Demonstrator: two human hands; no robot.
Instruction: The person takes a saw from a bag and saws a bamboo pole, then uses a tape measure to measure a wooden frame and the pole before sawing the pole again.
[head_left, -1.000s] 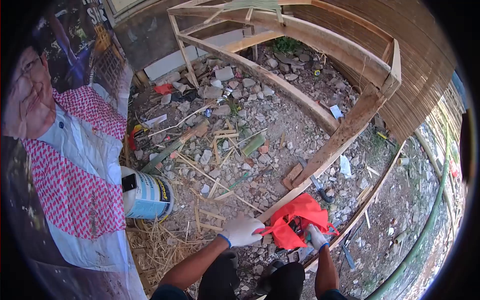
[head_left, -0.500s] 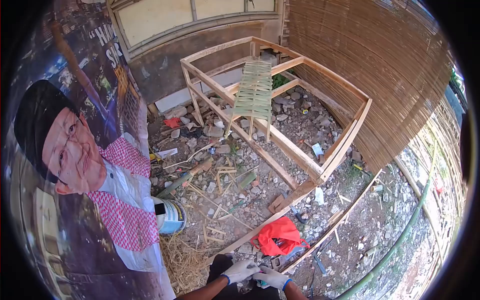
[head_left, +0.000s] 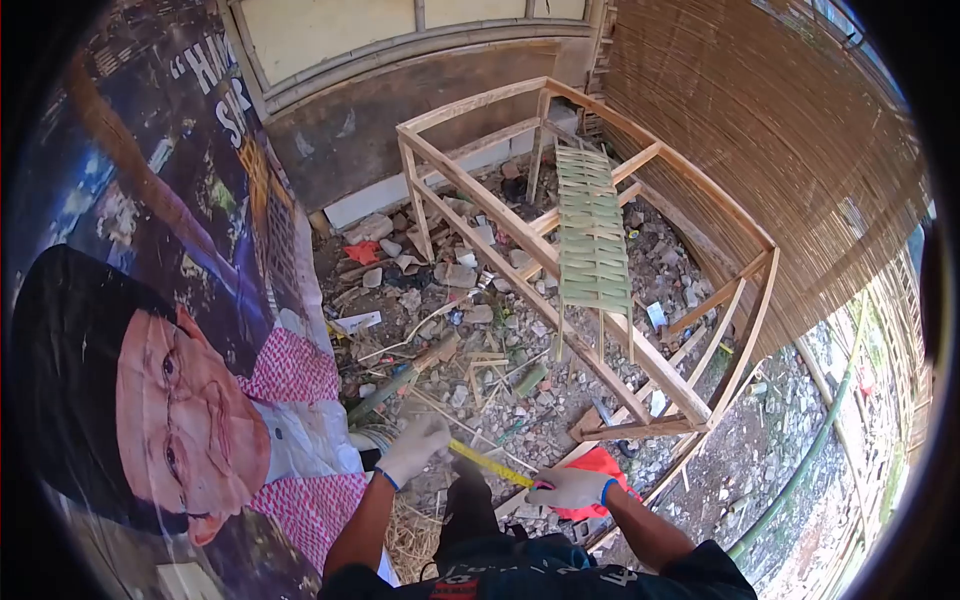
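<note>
A yellow tape measure [head_left: 490, 464] is stretched between my two hands, its blade sloping down to the right. My left hand [head_left: 413, 453], in a white glove, is closed on the blade's left end. The tape's case sits mostly hidden inside my right hand [head_left: 574, 488], which wears a white glove with a blue cuff and is closed around it. Both hands are above my legs, low in the view. Beyond them stands a wooden frame [head_left: 620, 340], with a strip of woven green slats [head_left: 592, 230] lying across its beams.
Stones and wood scraps [head_left: 480, 330] cover the ground. A red bag [head_left: 597, 462] lies behind my right hand. A printed banner [head_left: 300, 440] hangs at left, a woven bamboo screen [head_left: 760, 150] at right. A green bamboo pole [head_left: 800, 480] lies on the right.
My hands were together low in the view. They have risen and moved apart, the left one leftward, and the yellow blade now shows between them. The view has shifted.
</note>
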